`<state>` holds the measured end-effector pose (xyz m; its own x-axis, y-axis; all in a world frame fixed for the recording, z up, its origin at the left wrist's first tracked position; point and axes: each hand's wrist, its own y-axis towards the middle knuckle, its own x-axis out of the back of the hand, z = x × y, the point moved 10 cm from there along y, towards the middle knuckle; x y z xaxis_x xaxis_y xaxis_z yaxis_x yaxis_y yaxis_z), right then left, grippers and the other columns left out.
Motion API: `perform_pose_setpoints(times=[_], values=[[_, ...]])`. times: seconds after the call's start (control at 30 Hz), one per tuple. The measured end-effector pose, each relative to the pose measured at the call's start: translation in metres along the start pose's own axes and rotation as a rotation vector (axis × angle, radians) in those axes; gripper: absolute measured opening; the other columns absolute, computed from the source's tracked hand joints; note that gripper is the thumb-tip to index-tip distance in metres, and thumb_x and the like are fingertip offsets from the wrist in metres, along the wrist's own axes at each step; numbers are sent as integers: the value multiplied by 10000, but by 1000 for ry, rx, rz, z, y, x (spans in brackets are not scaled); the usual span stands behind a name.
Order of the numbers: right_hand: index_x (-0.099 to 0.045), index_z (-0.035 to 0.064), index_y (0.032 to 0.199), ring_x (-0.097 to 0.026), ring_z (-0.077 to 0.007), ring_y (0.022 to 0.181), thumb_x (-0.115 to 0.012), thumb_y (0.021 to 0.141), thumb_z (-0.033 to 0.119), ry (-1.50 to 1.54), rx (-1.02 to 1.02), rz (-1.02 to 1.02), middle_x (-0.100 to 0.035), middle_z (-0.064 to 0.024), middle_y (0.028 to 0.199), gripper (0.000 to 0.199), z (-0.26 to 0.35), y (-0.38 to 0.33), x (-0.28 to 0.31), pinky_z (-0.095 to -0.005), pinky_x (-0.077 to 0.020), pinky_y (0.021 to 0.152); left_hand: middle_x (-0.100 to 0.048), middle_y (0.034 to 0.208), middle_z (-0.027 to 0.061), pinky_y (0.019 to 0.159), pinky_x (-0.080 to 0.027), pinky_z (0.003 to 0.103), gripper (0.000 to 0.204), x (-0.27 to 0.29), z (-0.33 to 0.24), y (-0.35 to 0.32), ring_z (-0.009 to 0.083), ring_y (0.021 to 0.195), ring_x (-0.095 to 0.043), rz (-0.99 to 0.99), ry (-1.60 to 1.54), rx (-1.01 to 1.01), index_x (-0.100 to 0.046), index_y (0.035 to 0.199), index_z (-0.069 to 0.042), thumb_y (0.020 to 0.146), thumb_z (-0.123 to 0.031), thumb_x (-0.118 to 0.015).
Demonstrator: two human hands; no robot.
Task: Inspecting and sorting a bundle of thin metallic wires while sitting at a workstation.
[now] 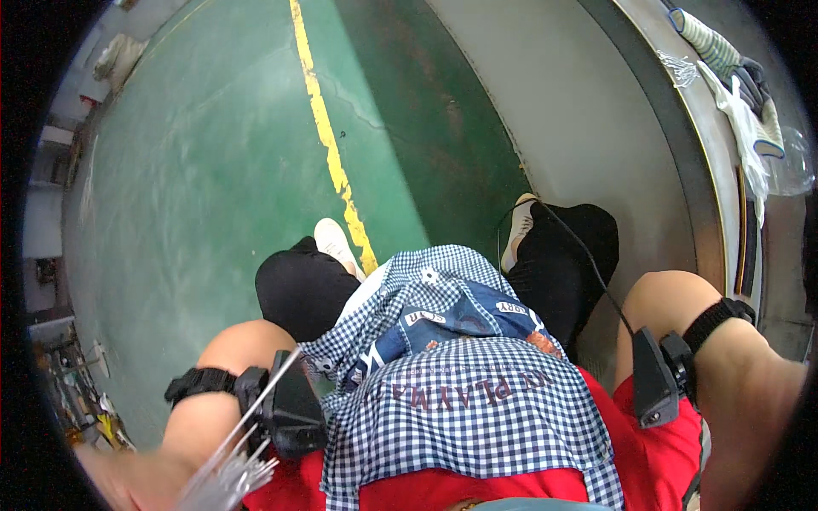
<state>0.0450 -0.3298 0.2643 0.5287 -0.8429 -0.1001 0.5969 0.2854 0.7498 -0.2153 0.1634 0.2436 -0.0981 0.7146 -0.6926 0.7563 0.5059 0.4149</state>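
Observation:
At the lower left my left hand (136,481) is blurred and partly cut off by the picture's edge. Beside it a bundle of thin whitish strands (228,484) is held up, with one longer strand pointing up and right. The hand appears closed around the bundle's lower part, though its fingers are smeared. My right hand (763,400) is bent back at the far right, beside the worktop side. Its fingers are hidden at the dark rim, so what it holds, if anything, does not show.
Along the right runs a worktop (652,25) bearing another bunch of whitish strands (679,68), striped gloves (711,47), a white plastic bag (737,115) and a clear plastic container (792,162). A black cable (588,251) hangs near my right leg. Clutter (85,383) lies far left.

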Motion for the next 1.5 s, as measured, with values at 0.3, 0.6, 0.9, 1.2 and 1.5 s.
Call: perform_pose_setpoints(times=[0.3, 0.6, 0.9, 1.2, 1.5], values=[[-468, 49, 1320, -544, -189, 1047, -370, 996, 368, 14, -47, 76, -558, -123, 1241, 465, -136, 74, -116, -349, -429, 880, -518, 802, -25, 446, -257, 210, 356, -24, 317, 99, 46, 478, -296, -69, -99, 501, -568, 1110, -44, 1015, -350, -414], [-574, 54, 1172, -571, -70, 835, -494, 994, 225, -131, -821, 48, -651, -24, 1014, 259, -231, -14, -126, -214, -457, 715, -524, 711, -29, 396, -249, 175, 362, -51, 368, 32, 10, 442, -314, 128, -35, 865, -592, 1065, -54, 1019, -356, -398], [-666, 22, 1064, -569, -67, 772, -553, 959, 328, -18, -977, 16, -660, -5, 882, 342, -224, -15, -129, -203, -440, 688, -539, 713, -11, 381, -250, 158, 215, -81, 361, 29, -2, 418, -311, 182, -149, 956, -564, 971, -38, 992, -222, -455], [-690, 9, 988, -590, -79, 708, -662, 894, 196, 5, -1036, -52, -671, -27, 817, 211, -216, -2, -117, -213, -472, 660, -561, 726, 6, 381, -262, 160, 139, -101, 368, 25, 8, 425, -340, 170, -177, 1053, -557, 905, -70, 970, -167, -482], [-679, 11, 977, -612, -93, 729, -663, 897, 217, 61, -1111, -55, -681, -46, 835, 222, -220, -1, -106, -221, -489, 681, -566, 737, 8, 377, -265, 163, 133, -113, 374, 26, 9, 420, -328, 192, -179, 1125, -539, 891, -81, 968, -174, -485]])
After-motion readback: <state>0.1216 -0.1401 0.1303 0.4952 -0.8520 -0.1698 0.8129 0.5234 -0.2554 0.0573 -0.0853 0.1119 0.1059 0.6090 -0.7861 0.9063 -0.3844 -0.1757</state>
